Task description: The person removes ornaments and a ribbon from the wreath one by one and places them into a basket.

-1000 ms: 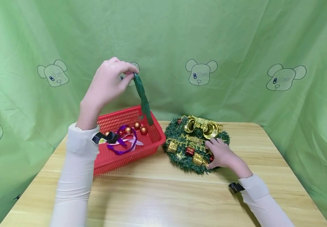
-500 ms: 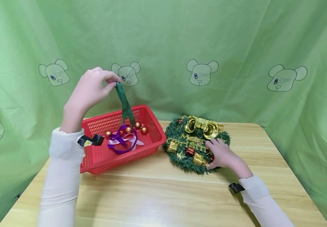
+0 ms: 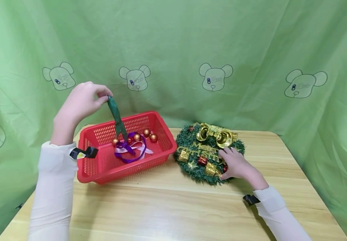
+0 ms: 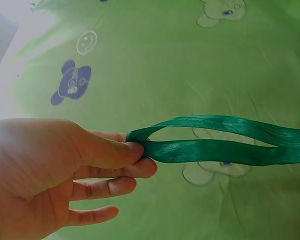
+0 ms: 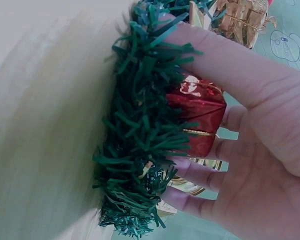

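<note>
My left hand [image 3: 81,102] is raised over the left part of the red basket [image 3: 131,169]. Between thumb and forefinger it pinches a looped green satin ribbon [image 4: 205,151], its other fingers extended. In the head view the ribbon's lower end hangs inside the basket, overlapping the purple ribbon [image 3: 126,161]. My right hand [image 3: 236,165] grips the right side of a Christmas wreath [image 3: 183,136] lying on the table. In the right wrist view, thumb and fingers straddle a small red gift box [image 5: 202,120], fingertips in the tinsel [image 5: 145,100].
Several golden balls [image 3: 146,132] and a pale pink ribbon [image 3: 146,151] lie in the basket. Golden bells [image 3: 223,138] and gold gift boxes [image 3: 210,169] decorate the wreath. A green curtain [image 3: 173,40] stands close behind the wooden table [image 3: 173,211].
My left hand has moved left and down with the green ribbon, from the basket's right end to its left part. My right hand stays on the wreath.
</note>
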{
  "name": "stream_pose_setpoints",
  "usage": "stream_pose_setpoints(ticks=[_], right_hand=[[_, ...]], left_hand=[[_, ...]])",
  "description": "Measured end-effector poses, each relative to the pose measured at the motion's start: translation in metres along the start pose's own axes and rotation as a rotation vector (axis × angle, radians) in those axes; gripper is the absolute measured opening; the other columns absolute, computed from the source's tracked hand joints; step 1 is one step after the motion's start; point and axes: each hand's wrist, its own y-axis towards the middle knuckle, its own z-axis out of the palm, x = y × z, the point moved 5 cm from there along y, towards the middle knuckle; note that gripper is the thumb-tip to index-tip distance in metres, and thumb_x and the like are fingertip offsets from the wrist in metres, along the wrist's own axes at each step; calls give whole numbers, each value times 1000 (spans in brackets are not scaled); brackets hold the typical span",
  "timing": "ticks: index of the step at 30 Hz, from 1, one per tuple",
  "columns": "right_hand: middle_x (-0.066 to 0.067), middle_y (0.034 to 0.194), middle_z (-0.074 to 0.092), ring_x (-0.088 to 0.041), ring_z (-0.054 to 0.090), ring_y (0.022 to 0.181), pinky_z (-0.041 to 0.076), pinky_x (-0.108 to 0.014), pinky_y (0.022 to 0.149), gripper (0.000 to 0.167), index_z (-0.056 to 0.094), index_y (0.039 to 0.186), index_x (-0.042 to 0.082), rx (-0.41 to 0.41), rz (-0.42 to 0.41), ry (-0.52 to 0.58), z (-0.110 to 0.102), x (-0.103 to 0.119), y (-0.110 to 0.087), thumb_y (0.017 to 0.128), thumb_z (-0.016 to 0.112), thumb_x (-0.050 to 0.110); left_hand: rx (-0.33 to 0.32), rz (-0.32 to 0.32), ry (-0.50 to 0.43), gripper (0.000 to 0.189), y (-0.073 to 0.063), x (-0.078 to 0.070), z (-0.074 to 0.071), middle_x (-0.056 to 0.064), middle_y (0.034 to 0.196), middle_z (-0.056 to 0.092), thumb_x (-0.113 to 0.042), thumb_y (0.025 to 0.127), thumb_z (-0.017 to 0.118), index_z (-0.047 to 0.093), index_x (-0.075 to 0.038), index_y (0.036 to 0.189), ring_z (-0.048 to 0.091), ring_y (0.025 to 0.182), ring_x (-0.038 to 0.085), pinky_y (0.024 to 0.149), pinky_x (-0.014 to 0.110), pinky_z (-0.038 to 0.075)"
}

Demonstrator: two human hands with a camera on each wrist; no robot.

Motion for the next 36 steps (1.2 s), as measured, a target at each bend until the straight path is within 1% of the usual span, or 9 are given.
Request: stream_pose_setpoints(ticks=[3,6,11,16,21,27,32,36], right_hand=[[-10,110,53,-34,51,101,47,-56,83,71,55,107,9,1,0,-2,-2,2,0,56,98,35],[-10,110,54,-33,51,100,47,-55,82,72,55,107,9,1,-7,-2,-2,3,0,57,98,36],[-10,109,54,-31,50,98,47,-53,81,72,55,108,9,2,-8,-2,-1,2,-1,57,98,37],[-10,109,54,-32,50,98,46,-53,80,72,55,107,9,-2,-7,-8,-2,1,-1,57,98,37],[-10,109,54,-32,50,98,47,-53,80,72,55,108,9,-3,-10,-10,-2,1,-2,56,98,37],[-10,109,54,-32,50,98,47,-53,80,72,55,108,9,-5,-9,-8,-2,1,-2,56,98,36],[-10,110,54,-32,50,98,47,-53,80,72,55,107,9,-7,-8,-10,-2,0,-1,56,98,36],[-11,110,53,-32,50,98,47,-53,80,72,55,107,9,-7,-8,-14,-2,1,-1,56,98,37]], left_hand=[[31,-18,7,18,-5,9,4,17,94,75,-6,96,64,76,-4,109,58,76,27,71,39,41],[67,-37,16,17,-11,18,8,16,93,75,-6,96,65,77,-4,108,59,76,27,72,40,43],[124,-72,26,16,-19,30,17,16,94,75,-6,96,65,77,-3,107,61,80,28,77,45,48],[183,-100,9,17,-25,40,28,19,97,75,-5,96,64,76,-2,107,64,84,30,80,50,51],[222,-105,7,16,-27,48,40,19,96,75,-5,96,63,76,-2,105,65,83,30,80,51,51],[235,-91,20,14,-27,55,53,16,93,75,-4,94,65,76,-2,101,67,83,29,80,51,52],[259,-82,32,12,-26,60,61,14,90,75,-5,94,66,77,-3,98,66,80,27,78,50,52],[290,-88,40,12,-24,64,66,13,90,76,-5,93,66,77,-4,96,64,77,25,76,47,52]])
